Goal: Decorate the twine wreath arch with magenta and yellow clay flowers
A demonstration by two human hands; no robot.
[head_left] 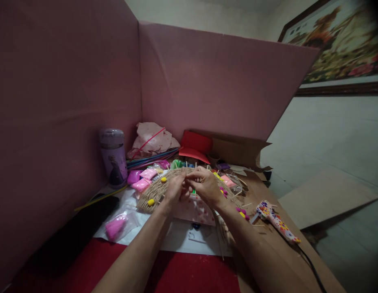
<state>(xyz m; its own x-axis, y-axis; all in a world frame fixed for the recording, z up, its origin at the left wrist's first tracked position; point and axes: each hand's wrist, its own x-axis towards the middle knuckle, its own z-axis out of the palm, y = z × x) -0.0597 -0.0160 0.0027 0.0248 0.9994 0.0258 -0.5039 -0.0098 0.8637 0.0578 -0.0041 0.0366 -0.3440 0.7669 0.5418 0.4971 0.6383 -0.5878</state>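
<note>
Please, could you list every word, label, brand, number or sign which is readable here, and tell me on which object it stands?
No text can be read in this view.
Framed picture: small dark marks at upper left, too small to tell whether they are writing.
Lilac tumbler: a dark figure shows, no readable lettering.
Glue gun: flower pattern, no readable lettering.
Woven twine piece: no lettering visible.

The scene is dimly lit, the left panel (pixel 66 101) sunk in shadow. Faint glints are caught on the bag (pixel 117 228). Fine detail is softened, and the painting (pixel 344 53) is darkened at the top-right corner.
</note>
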